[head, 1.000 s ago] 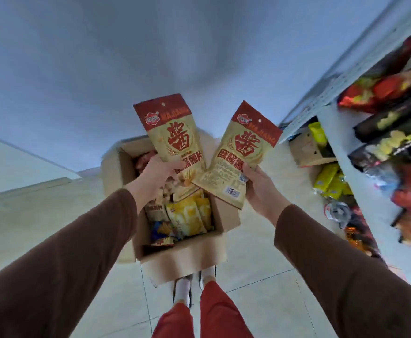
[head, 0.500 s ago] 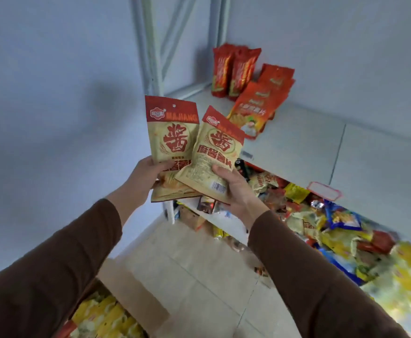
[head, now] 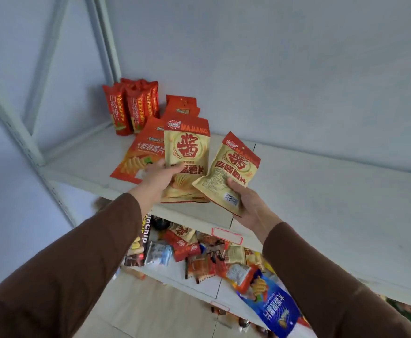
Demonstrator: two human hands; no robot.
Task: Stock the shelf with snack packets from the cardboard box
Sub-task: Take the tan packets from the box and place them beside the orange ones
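- Two beige packets held up over the white shelf point(head: 321, 191): left hand point(head: 159, 179) gripping the upright packet point(head: 187, 147) at its lower part, thumb across the front; right hand point(head: 248, 203) gripping the tilted packet point(head: 236, 172) at its bottom corner, fingers curled under.
- Just beyond the left hand, orange packets point(head: 136, 154) lying loosely stacked; farther back, red packets point(head: 129, 108) standing against the corner post.
- Box out of view; lower shelf point(head: 199, 284) beneath both wrists crowded with mixed snacks.
- Risk, as judged: packets set down upright likely to topple, being thin and soft-bottomed with nothing behind them on the bare board ahead of the right hand.
- Risk: left packet pushed forward could shove the orange pile and slide it toward the edge near the left wrist.
- Risk: right grip sitting low on one corner, so a slip could send that packet down onto the cluttered shelf below.
- Risk: the two packets overlapping between the hands, liable to snag on release.
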